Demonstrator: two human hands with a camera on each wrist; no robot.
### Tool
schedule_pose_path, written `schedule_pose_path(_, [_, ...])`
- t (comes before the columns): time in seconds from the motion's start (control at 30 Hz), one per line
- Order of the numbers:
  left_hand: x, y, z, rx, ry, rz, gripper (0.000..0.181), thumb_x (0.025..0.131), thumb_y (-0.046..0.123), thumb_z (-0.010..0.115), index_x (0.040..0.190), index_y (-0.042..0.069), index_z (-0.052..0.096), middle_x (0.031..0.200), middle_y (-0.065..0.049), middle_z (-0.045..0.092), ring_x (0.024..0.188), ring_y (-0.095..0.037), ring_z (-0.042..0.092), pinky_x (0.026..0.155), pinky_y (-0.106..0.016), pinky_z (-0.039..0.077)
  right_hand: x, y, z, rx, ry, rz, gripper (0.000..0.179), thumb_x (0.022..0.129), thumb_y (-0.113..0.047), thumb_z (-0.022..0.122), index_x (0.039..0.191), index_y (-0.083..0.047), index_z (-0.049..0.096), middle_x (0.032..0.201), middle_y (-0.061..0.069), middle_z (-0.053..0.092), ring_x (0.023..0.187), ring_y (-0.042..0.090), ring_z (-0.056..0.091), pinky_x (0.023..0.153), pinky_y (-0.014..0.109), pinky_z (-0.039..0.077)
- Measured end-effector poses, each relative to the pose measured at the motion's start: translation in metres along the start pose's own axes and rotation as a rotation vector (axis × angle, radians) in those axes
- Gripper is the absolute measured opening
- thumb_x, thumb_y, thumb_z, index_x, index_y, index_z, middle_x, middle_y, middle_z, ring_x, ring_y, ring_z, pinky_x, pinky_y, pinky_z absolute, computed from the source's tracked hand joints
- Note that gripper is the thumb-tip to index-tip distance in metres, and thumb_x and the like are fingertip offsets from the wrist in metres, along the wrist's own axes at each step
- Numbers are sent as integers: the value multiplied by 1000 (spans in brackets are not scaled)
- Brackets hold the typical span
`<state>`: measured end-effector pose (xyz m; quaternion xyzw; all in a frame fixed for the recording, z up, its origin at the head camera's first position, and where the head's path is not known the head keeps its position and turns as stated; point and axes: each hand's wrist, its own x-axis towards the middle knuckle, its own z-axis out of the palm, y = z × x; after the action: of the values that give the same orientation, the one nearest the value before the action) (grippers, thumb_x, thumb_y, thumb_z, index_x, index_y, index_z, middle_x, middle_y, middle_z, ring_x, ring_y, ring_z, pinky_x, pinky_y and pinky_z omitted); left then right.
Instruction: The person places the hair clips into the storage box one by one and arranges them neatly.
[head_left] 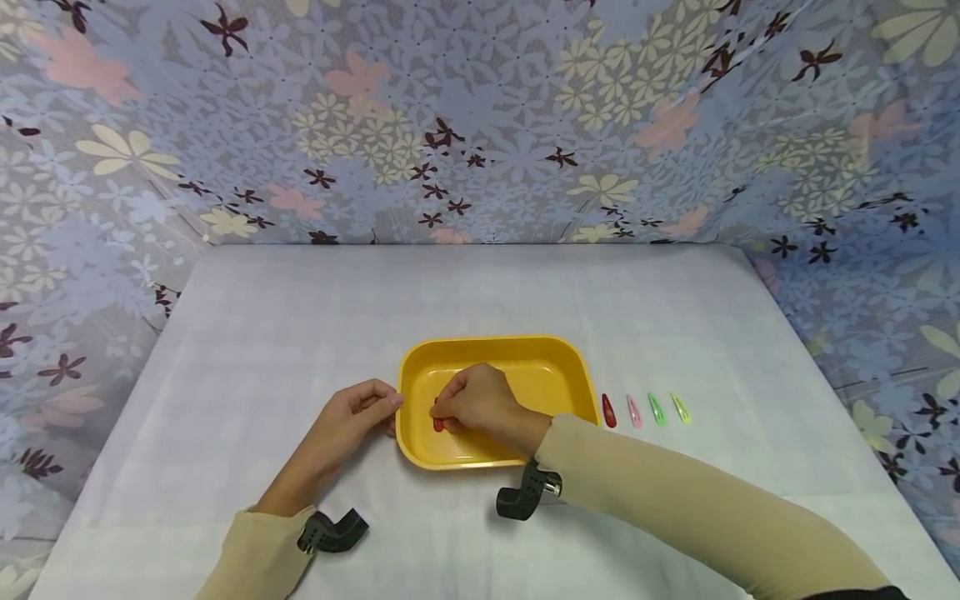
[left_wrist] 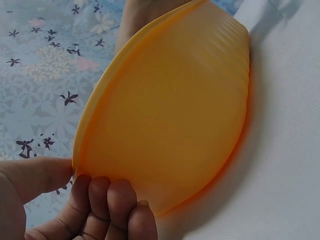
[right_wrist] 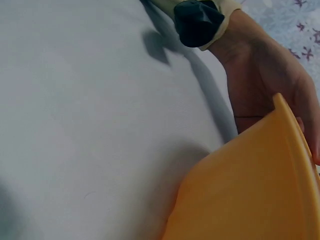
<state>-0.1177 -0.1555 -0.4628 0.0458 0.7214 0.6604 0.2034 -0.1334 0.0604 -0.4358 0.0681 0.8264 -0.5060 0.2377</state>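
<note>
A yellow tray (head_left: 551, 367) sits in the middle of the table. At its left end my left hand (head_left: 356, 423) pinches the rim, as the left wrist view shows: the thumb lies over the edge of the tray (left_wrist: 170, 110) and the curled fingers (left_wrist: 109, 205) touch the outer wall. Inside the tray, toward its left side, my right hand (head_left: 483, 400) pinches a red hair clip (head_left: 438, 424) close to the floor. Part of that clip is covered by the fingers. The right wrist view hides the right hand and shows the left hand (right_wrist: 270, 75) beyond the tray wall.
Right of the tray lie a dark red hair clip (head_left: 609, 411), a pink clip (head_left: 633, 411), a green clip (head_left: 656, 408) and a yellow-green clip (head_left: 680, 408) in a row. A white cloth (head_left: 300, 308) covers the table, with flowered fabric (head_left: 480, 125) behind and at the sides.
</note>
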Motion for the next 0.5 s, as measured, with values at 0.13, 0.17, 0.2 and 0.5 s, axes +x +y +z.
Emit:
schedule_pose_path(0.13, [1,1,0,0,-7,0,29,102,23,65,107,-5,62,91,-13,68,80,-22,66,77,-32,60,0,3,-4,81,-36,13,10,86,-9,83,83,-3,75,73,9,73,59,13,66,59,21,58])
schedule_pose_path(0.17, [1,1,0,0,-9,0,29,102,23,65,107,-6,62,90,-13,68,80,-22,66,77,-32,60,0,5,-6,115,-51,15,9,86,-8,82,84,-2,75,74,9,73,59,13,66,60,22,58])
schedule_pose_path(0.2, [1,1,1,1,-10,-2,29,102,23,66,107,-6,62,90,-13,68,80,-21,66,77,-31,60,0,7,-7,148,-67,19,9,87,-8,82,86,-2,76,74,9,73,60,13,65,61,22,58])
schedule_pose_path(0.5, [-2,4,0,3,-11,-9,30,102,22,65,108,-8,61,91,-14,68,80,-21,66,78,-31,60,-11,11,-36,429,-107,53,19,89,-10,80,103,2,75,91,12,74,78,17,71,78,29,61])
